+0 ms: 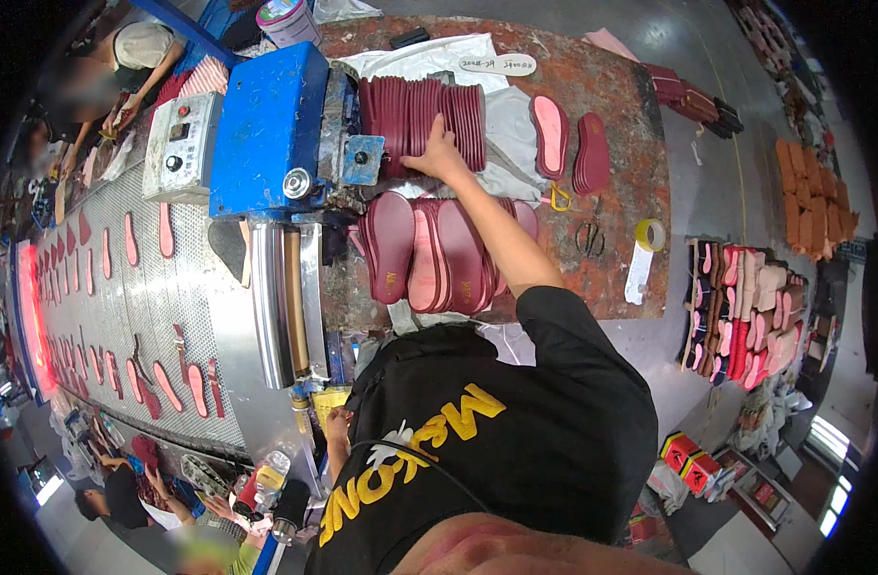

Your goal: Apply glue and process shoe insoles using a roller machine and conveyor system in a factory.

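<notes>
My right hand point(443, 157) reaches over the work table, thumb and forefinger spread apart against the near side of a long row of maroon insoles point(420, 110) standing on edge. Closer to me lie shorter stacks of maroon and pink insoles point(463, 254), partly under my right forearm. My left hand point(339, 424) hangs low beside my body, close to a yellow box-like thing point(330, 402); its fingers are too small and partly hidden to make out. Right of the row are a pink insole with a maroon edge point(550, 136) and a small maroon stack point(591, 153).
A blue machine point(266, 129) with a control box point(182, 149) stands at the left. Beyond it, a mesh conveyor point(142, 316) carries insole pieces. Scissors point(589, 239) and a tape roll point(649, 235) lie on the worn table point(621, 96). A stacked rack point(745, 307) stands right; other people are left.
</notes>
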